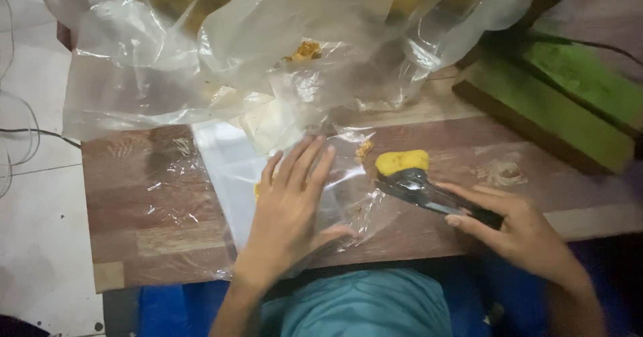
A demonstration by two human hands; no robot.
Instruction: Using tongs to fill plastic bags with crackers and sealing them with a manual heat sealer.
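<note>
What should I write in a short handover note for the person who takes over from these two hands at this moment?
Left hand: flat and open, pressing down a small clear plastic bag on the wooden table.
Right hand: closed on the handle of dark tongs, which grip a yellow food piece at the bag's side.
Big clear plastic sheet with more yellow food lies behind, green block at the right.
Done: one piece picked up. Left: the piece is not yet inside the small bag.

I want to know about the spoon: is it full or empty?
Full. The spoon in the right hand carries a yellow lump of food, heaped above its bowl.
</note>
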